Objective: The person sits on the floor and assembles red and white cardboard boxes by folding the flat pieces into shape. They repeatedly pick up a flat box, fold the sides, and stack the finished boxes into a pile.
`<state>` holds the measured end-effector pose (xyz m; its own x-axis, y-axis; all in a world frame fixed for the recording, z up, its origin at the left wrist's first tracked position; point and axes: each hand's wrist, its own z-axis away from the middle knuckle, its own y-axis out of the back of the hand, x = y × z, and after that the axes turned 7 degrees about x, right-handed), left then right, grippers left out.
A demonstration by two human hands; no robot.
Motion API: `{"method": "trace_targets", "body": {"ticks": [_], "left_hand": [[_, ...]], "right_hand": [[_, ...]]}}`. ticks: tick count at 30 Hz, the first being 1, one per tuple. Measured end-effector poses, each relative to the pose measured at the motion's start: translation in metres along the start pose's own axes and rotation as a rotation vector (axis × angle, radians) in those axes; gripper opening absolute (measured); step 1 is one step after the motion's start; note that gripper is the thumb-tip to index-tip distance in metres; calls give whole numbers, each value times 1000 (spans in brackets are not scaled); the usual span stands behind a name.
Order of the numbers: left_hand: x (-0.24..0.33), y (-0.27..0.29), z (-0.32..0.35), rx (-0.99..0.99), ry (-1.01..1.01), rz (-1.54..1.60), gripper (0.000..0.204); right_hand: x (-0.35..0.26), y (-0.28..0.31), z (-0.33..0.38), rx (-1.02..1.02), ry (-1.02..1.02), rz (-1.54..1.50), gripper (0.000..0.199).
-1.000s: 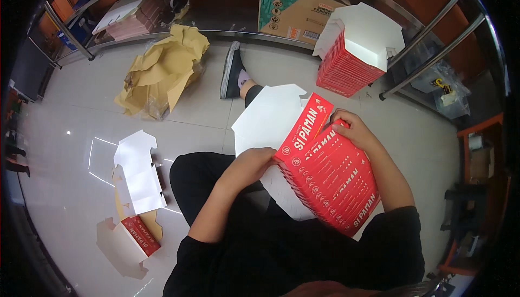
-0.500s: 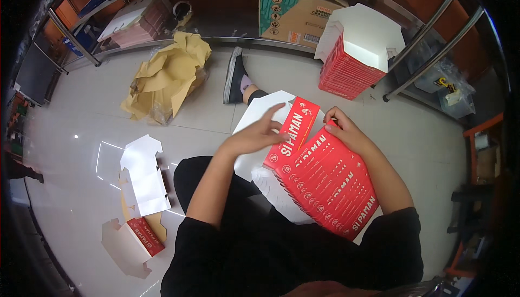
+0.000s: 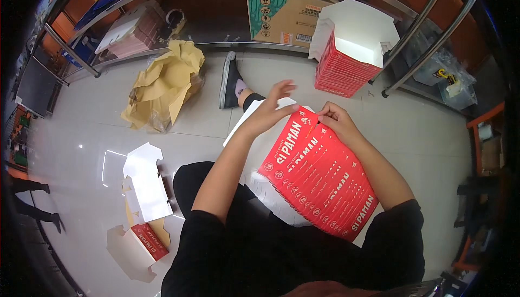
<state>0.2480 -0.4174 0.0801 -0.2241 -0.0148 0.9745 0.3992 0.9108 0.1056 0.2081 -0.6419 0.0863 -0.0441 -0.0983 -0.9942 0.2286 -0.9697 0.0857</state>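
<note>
A row of nested red-and-white paper food boxes (image 3: pixel 330 183) lies across my lap, their printed red sides overlapping. At its far end is the outermost box's red side panel (image 3: pixel 291 135), with a white flap spreading out beyond it. My left hand (image 3: pixel 271 109) is open, fingers apart and slightly blurred, with the thumb close to that panel's upper corner. At the right end of the same panel, my right hand (image 3: pixel 337 122) is closed, thumb and fingers pinching the box's edge.
A tall stack of red boxes (image 3: pixel 346 64) stands ahead, right. Crumpled brown paper (image 3: pixel 168 83), a white unfolded box (image 3: pixel 146 180) and a red box (image 3: pixel 147 243) lie on the floor left. A cardboard carton (image 3: pixel 290 18) sits on the metal shelf. Another person's legs (image 3: pixel 32 199) show far left.
The outermost box's panel now sits closer against the row, its gap narrowed. My left hand has come off its face, up toward the corner, fingers spread. The other person's legs show more.
</note>
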Motion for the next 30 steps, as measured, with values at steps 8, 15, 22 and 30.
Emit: {"method": "trace_targets", "body": {"ticks": [8,15,22,30], "left_hand": [[26,-21,-12,-346,295,102,28],[30,-21,-14,-392,159,-155,27],[-35,-20,-12,-187,-2,255,44],[-52,-29,-3,-198,-171,-221,31]], "right_hand": [[-2,2,5,113,28,-153,3],[-3,-3,3,63,89,-254,24],[-4,-10,5,207,-6,-278,19],[48,5,-15,-43,-167,-129,27]]}}
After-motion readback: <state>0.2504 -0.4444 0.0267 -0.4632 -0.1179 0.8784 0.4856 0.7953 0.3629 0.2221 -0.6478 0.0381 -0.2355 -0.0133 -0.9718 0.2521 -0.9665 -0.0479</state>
